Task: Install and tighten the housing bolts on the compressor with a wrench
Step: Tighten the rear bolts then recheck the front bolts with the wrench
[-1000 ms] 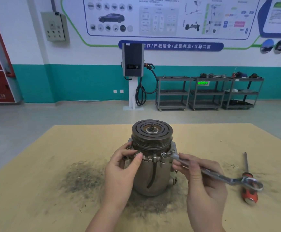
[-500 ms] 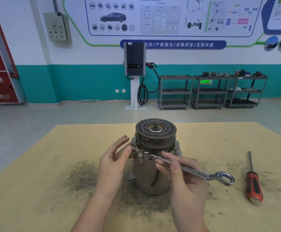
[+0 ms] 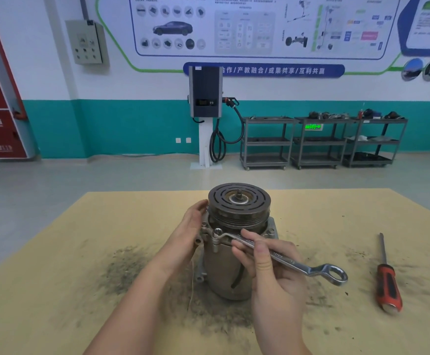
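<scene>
Head view: right hand [image 3: 272,272] pinches the wrench [image 3: 280,257] shank; its far ring end sits on a housing bolt [image 3: 218,231] just beyond the fingers. Left hand [image 3: 188,234], fingers extended, rests against the compressor [image 3: 231,242] flank. Bare worktop [image 3: 55,290] surrounds both grips; a screwdriver [image 3: 387,280] lies well right.

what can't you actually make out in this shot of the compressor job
All from the head view:
- Far side of the compressor: hidden by its own body, so bolts there can't be counted.
- Left hand fingertips: behind the housing, contact unclear.
- Wrench size marking: too small.
- How tight the bolt under the ring end is: not visible.
- Screwdriver handle end: blurred.
- Wall poster text: blurred, cut by the top edge.
</scene>
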A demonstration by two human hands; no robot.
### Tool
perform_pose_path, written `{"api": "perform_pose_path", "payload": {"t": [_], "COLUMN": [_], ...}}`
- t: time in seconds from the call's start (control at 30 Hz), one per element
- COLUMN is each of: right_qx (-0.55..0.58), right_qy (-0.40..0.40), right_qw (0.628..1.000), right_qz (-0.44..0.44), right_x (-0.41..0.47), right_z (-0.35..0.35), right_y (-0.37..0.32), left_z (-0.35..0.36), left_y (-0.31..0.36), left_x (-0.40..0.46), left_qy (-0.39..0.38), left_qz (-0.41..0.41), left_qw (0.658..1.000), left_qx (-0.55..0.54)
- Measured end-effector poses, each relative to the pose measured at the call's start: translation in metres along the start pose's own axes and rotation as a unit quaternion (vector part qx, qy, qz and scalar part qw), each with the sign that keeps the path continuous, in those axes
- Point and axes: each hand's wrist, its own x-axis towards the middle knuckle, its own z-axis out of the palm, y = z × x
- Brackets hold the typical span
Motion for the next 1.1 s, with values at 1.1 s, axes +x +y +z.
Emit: {"api": "perform_pose_path", "payload": {"t": [1.1], "right_qx": [-0.058], "right_qy": [-0.019], "right_qw": [0.998], "right_qz": [-0.028], "right_x": [0.022], "right_z": [-0.033], "right_y": [-0.022], "left_z": [0.124], "left_y": [0.017], "left_x": [-0.068], "left_qy": [0.363], "left_qz": [0.013], "left_qw": [0.873], "left_qx": [0.326]}}
